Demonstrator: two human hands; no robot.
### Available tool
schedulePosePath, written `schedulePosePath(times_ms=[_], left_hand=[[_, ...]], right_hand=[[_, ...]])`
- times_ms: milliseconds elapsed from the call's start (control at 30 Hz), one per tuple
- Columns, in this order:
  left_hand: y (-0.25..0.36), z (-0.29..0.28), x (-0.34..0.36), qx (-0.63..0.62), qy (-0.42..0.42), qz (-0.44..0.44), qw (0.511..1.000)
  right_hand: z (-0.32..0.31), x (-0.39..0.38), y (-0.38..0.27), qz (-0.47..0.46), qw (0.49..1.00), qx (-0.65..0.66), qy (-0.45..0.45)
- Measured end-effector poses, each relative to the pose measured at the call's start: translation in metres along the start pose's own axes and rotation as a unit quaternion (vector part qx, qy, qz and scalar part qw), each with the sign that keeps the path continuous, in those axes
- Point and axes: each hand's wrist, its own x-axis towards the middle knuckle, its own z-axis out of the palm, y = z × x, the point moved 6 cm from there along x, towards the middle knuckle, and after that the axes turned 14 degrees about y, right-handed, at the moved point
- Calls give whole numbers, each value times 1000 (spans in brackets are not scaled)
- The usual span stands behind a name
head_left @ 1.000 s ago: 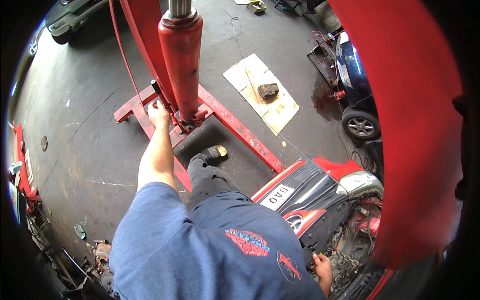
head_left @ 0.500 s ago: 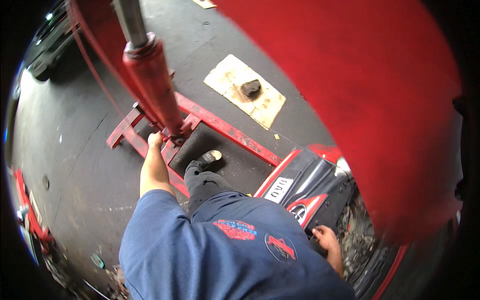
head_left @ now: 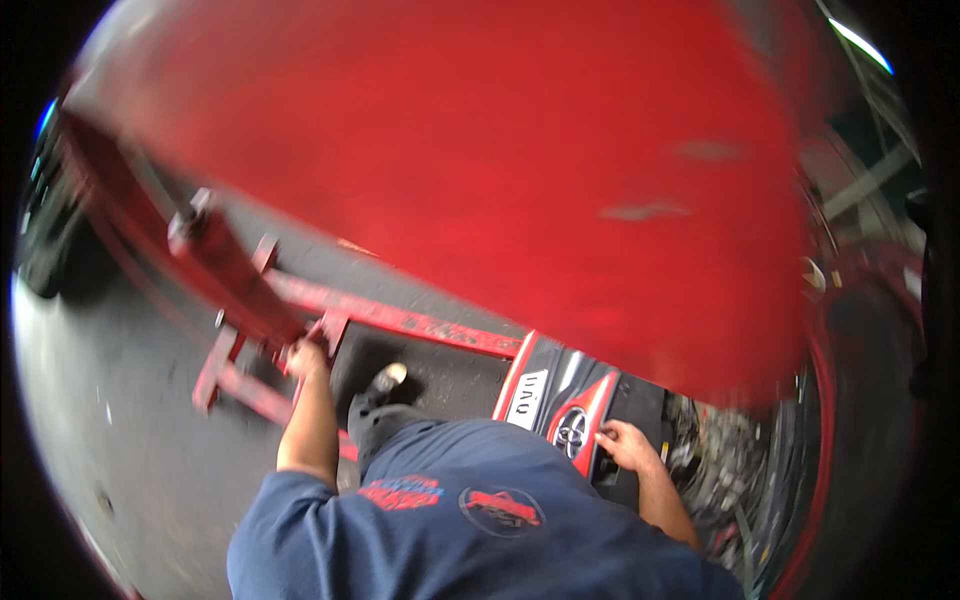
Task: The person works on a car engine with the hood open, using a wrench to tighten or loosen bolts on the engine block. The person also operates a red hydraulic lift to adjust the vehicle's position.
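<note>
Nearest my camera, the raised red bonnet [head_left: 480, 180] has swept across the upper view as the head swung right; it now covers the cardboard sheet and the blue car I could see a second ago. For the work in hand, I judge, that costs me sight of what lies beyond, but both hands stay in view.

Below it is the navy T-shirt [head_left: 450, 545]. The right hand [head_left: 626, 447] is at the front edge of the engine bay [head_left: 725, 455], fingertips gathered, and looks closer to the round chrome badge [head_left: 571, 433] than before; I can't tell whether they pinch anything.

Farther down, the left hand [head_left: 307, 358] has its fingers curled at the lower end of the hydraulic cylinder [head_left: 235, 280] on a red engine crane [head_left: 330, 298]. The blur hides whether they close on a fitting there. The cylinder leans in my picture, its rod running toward the bonnet's edge. One long crane leg [head_left: 440, 329] reaches to the car's front, beside a shoe [head_left: 380, 382] on the dark floor [head_left: 170, 430].
</note>
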Motion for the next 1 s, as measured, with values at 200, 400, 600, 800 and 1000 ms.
schedulePosePath(times_ms=[200,400,600,800,1000], left_hand=[[-3,41,-71,171,-100,-37,979],[-18,35,-124,543,-7,111,832],[-14,38,-117,627,-39,276,727],[-24,57,-106,668,-116,401,616],[-22,84,-127,673,-236,529,460]], right_hand=[[-37,6,77,-81,992,91,34],[-25,-28,190,32,995,93,16],[5,-57,207,80,991,111,1],[11,-73,210,133,976,169,35],[10,-69,220,133,981,131,54]])
